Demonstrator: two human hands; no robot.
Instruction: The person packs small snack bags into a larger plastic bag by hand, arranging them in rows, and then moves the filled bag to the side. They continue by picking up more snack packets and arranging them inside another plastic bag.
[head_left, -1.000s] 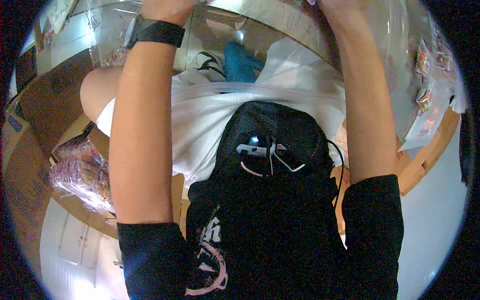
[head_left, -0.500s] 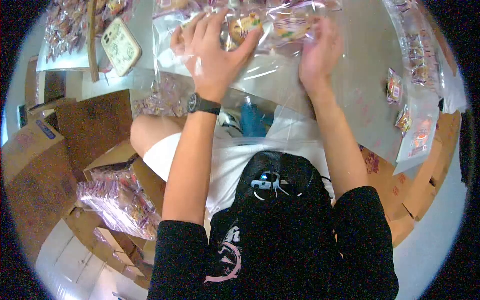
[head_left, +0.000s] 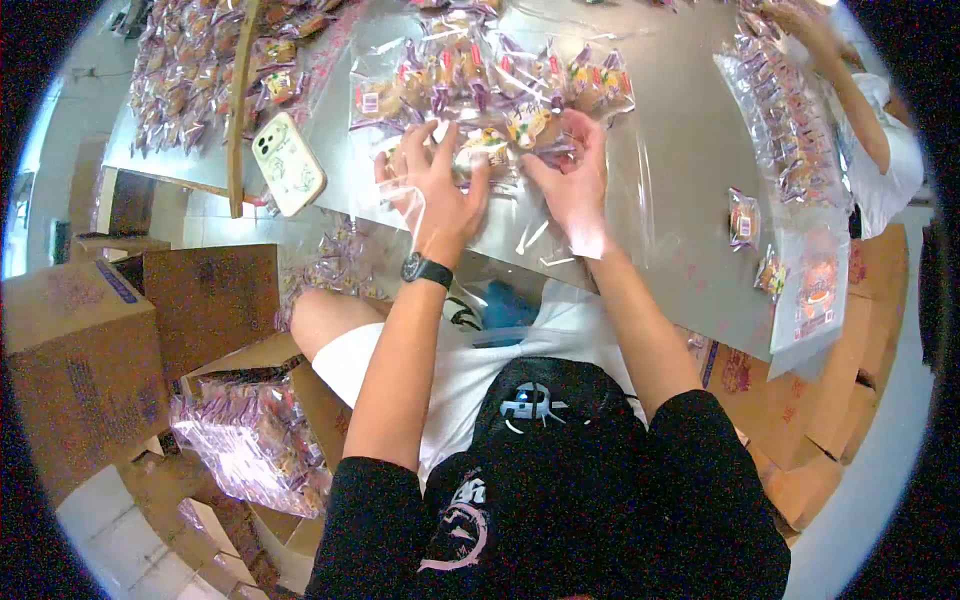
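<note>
A large clear plastic bag [head_left: 620, 170] lies on the metal table, with rows of small wrapped snack packets [head_left: 460, 72] in it. My left hand [head_left: 440, 190], a watch on its wrist, rests with fingers spread over packets at the bag's near left side. Close to its right, my right hand [head_left: 572, 180] has its thumb and fingers curled round one wrapped packet [head_left: 530, 127]. Clear film covers part of both hands.
A phone [head_left: 289, 164] lies left beside a wooden strip [head_left: 240, 110], with piled packets [head_left: 185, 75] beyond. Two loose packets [head_left: 743, 220] and a filled bag [head_left: 780, 130] are at right, near another person's arm [head_left: 855, 115]. Cardboard boxes [head_left: 80, 350] stand lower left.
The view has shifted, showing more of the table and another person at right. My right hand has moved inward, closer to my left, and its fingers have closed on a packet.
</note>
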